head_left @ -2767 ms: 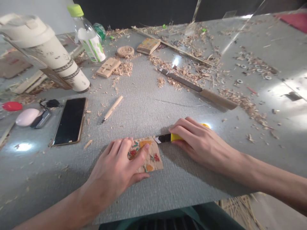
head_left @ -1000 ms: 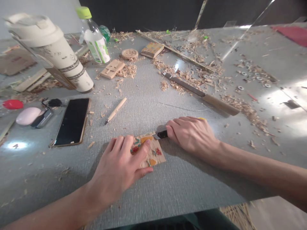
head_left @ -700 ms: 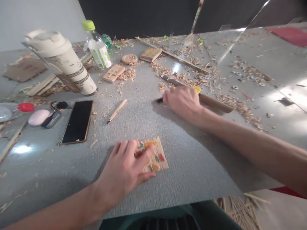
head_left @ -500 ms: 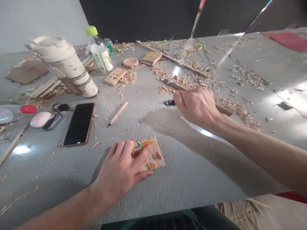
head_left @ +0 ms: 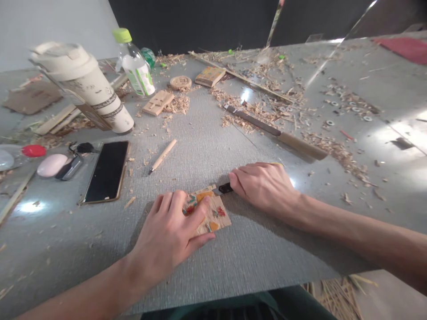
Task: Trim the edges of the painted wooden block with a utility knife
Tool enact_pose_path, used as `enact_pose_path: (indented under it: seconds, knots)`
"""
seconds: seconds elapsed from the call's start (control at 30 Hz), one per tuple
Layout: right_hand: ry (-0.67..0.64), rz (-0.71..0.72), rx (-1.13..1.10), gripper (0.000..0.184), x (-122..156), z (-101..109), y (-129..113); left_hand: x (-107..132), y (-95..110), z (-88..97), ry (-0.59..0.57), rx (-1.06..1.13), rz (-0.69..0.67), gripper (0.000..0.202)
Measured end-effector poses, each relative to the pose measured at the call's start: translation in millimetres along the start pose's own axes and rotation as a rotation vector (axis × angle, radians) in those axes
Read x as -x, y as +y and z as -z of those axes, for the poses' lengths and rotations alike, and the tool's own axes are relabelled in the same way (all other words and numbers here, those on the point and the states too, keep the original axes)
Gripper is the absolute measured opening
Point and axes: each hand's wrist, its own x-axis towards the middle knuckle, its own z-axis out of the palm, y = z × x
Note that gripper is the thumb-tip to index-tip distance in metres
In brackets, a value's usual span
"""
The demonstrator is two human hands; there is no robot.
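My left hand (head_left: 171, 224) holds down a small flat piece of wood (head_left: 220, 221) painted with orange, red and green shapes. Its fingers curl over the left side, and the index finger and thumb lie across the face. In my right hand (head_left: 263, 184) is a utility knife (head_left: 226, 188) with a black front; a bit of yellow shows behind the fist. The knife's blade reaches the upper right edge of the painted wood. Beyond the hands lies a wood-handled carving tool (head_left: 162, 156) with a dark tip.
A phone (head_left: 107, 171) lies on the left, near a leaning tumbler (head_left: 96, 91) and a green-capped bottle (head_left: 136, 71). Behind are a carved wood block (head_left: 158, 102), a round carved disc (head_left: 180, 82) and a painted block (head_left: 210, 76). Among shavings rests a long wood-handled file (head_left: 300, 146).
My right hand has come toward me and down with the utility knife, from beside the file to the painted wood's edge. My left hand keeps its hold.
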Motion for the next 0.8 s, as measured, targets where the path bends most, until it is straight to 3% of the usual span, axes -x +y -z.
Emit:
enact_pose_path:
  seconds: [0.07,0.13,0.2,0.27,0.37,0.63,0.73,0.8]
  knots:
    - [0.010,0.045,-0.011,0.057,-10.1,-0.1,3.8,-1.0,1.4,1.1,-0.010,0.000,0.000,0.057]
    - [0.036,0.002,-0.016,0.051,-28.2,5.1,15.1,0.0,4.6,3.1,-0.001,0.002,-0.012,0.057]
    - [0.124,-0.240,0.018,0.049,-49.6,16.8,33.7,3.5,8.2,5.9,0.009,0.046,-0.045,0.058]
    - [0.218,-0.400,0.032,0.062,-65.7,31.6,53.8,7.4,9.3,8.3,-0.013,0.123,-0.072,0.054]
    - [0.272,-0.379,-0.052,0.066,-69.7,45.4,69.9,7.8,3.9,9.4,-0.033,0.089,-0.036,0.053]
    - [-0.155,0.022,-0.275,0.047,-33.5,26.5,62.9,-10.4,-23.5,4.7,-0.034,0.038,-0.079,0.057]
    - [-0.299,0.101,-0.384,0.040,-27.2,29.5,69.8,-16.9,-43.6,15.8,-0.123,0.105,-0.142,0.035]
    - [-0.349,0.151,-0.435,0.037,-24.4,34.0,71.3,-21.8,-54.0,27.3,-0.226,0.205,-0.176,0.051]
